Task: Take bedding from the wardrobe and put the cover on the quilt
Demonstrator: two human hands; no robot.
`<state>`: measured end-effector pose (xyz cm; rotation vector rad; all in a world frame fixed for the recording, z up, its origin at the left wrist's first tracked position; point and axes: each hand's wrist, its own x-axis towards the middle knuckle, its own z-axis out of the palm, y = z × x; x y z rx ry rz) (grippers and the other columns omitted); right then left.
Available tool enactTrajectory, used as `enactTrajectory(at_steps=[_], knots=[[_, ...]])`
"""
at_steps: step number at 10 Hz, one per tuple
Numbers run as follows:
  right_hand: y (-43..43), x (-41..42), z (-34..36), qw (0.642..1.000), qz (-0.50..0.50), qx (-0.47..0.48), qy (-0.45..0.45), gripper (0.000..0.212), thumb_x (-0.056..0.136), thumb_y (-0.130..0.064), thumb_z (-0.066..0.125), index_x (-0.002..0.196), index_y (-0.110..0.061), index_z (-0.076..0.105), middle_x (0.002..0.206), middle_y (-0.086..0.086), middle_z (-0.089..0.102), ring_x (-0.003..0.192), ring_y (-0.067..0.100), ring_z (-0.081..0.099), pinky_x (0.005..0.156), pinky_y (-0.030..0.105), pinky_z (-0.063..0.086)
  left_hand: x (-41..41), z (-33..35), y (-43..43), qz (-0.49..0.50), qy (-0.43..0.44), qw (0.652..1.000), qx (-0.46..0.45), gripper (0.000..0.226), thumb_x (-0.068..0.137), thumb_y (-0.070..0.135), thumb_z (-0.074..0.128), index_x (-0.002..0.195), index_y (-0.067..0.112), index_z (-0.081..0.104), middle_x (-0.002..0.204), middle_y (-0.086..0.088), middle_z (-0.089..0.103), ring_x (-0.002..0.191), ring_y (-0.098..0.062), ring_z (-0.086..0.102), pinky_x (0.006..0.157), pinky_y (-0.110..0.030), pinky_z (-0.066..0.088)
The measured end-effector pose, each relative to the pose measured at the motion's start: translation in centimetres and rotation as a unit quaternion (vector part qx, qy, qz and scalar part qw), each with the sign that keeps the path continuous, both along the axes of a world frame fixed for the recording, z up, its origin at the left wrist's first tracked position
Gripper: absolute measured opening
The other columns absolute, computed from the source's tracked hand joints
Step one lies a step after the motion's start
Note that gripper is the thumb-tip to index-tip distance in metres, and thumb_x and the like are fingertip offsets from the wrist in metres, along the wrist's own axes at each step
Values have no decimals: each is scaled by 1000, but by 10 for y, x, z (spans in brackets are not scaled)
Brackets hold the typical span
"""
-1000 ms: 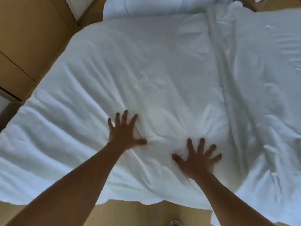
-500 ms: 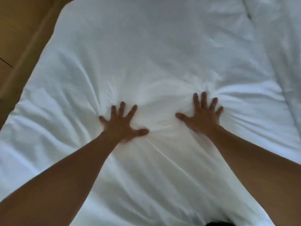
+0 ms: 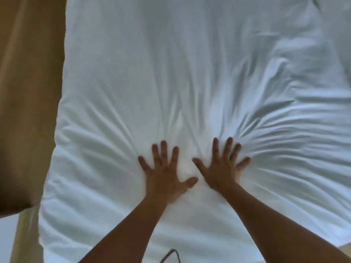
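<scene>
Your left hand (image 3: 165, 170) and right hand (image 3: 221, 168) lie flat, fingers spread, gripping nothing, side by side on the white creased fabric quilt (image 3: 171, 69). Its long axis runs away from you; the densest creases fan rightward, nearest your right hand, so sweep there first

Quilt (image 3: 190, 73): runs past the top and right picture edges; far corners unseen; cover and filling cannot be told apart.
Left hand (image 3: 165, 175): palm hidden against the cloth; forearm cut by the bottom edge.
Right hand (image 3: 222, 168): palm hidden likewise; forearm cut at the bottom right corner.
Dark cord (image 3: 171, 256): only a loop shows; the rest is cut by the bottom edge.
Brown surface (image 3: 28, 111): blurred, beyond the quilt's left edge; what it is cannot be told.
</scene>
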<state>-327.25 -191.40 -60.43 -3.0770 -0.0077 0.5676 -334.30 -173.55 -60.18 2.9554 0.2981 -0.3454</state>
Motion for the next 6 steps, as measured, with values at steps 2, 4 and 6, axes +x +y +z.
enactTrajectory(at_steps=[2, 4, 6], knots=[[4, -120, 8, 998, 54, 22, 2, 105, 77, -88, 38, 160, -26, 19, 168, 16, 6, 153, 47, 1, 113, 76, 2, -83, 11, 0, -33, 48, 998, -24, 121, 63, 102, 33, 157, 27, 25, 169, -13, 9, 154, -41, 6, 110, -80, 4], [-48, -219, 57, 987, 89, -10, 133, 96, 86, -76, 44, 161, -35, 1, 164, 11, -25, 153, 39, -12, 121, 61, -2, -168, 59, -10, 10, 266, 964, 13, 108, 83, 83, 38, 149, 36, -34, 156, -10, -44, 150, -43, -22, 112, -71, 14], [-84, -276, 179, 968, 9, 147, 204, 70, 97, -55, 51, 156, -23, 33, 158, 2, 40, 145, 19, 36, 116, 33, 31, -257, 168, -15, 55, 337, 926, -158, 81, 97, 56, 51, 161, 19, 19, 163, -5, 30, 146, -23, 36, 115, -34, 35]])
